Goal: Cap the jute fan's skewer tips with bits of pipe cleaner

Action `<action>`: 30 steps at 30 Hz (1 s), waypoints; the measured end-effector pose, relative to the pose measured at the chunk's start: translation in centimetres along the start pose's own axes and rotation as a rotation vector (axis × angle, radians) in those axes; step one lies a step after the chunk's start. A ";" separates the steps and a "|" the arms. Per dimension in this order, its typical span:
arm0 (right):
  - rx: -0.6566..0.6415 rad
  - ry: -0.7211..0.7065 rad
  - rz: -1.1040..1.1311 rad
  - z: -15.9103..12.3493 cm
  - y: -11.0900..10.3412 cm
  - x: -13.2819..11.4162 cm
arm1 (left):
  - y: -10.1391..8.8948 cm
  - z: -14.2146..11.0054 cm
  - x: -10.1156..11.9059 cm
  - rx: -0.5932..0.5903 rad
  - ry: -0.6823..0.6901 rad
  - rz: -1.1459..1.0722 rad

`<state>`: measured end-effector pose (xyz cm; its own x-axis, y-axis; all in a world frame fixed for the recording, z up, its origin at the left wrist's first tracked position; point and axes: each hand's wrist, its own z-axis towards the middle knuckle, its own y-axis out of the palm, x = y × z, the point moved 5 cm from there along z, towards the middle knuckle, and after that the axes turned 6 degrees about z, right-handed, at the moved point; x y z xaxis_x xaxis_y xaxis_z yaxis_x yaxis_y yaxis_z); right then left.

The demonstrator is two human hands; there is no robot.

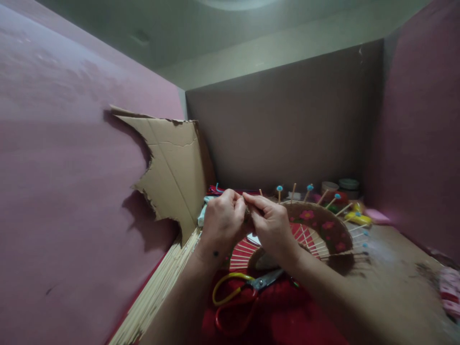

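Flower-painted stick craft sits in front of the person, just beyond and partly behind the two hands, its left part over a red cloth and its right part over the brown tabletop. Pale sticks radiate through its curved brown band, which bears pink flowers, and several of the outer sticks end in blue tips. The left hand is curled, fingers drawn narrow, and the right hand meets it in a similar pinch; what they hold is hidden, so I cannot tell. Below them, scissors with one yellow and one red handle loop lie on the cloth, blades pointing toward the craft. Long pale sticks lie beside the left forearm, and torn cardboard stands near the pink wall.
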<state>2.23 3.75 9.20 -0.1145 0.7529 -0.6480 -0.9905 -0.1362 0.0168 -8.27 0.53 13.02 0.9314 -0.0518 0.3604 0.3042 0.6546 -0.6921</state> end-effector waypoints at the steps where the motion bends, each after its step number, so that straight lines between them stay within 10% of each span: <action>1: -0.009 -0.009 0.013 -0.1 0.1 -0.1 | 0.1 0.0 0.0 0.005 -0.003 -0.002; 30: 0.035 0.418 0.384 0.7 0.0 1.1 | 1.3 0.3 -0.7 -0.108 0.059 -0.340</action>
<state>2.07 5.03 9.01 -0.4340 0.3335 -0.8369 -0.8867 -0.3226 0.3313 -8.62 1.69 12.07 0.7823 -0.2980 0.5470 0.6150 0.5090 -0.6022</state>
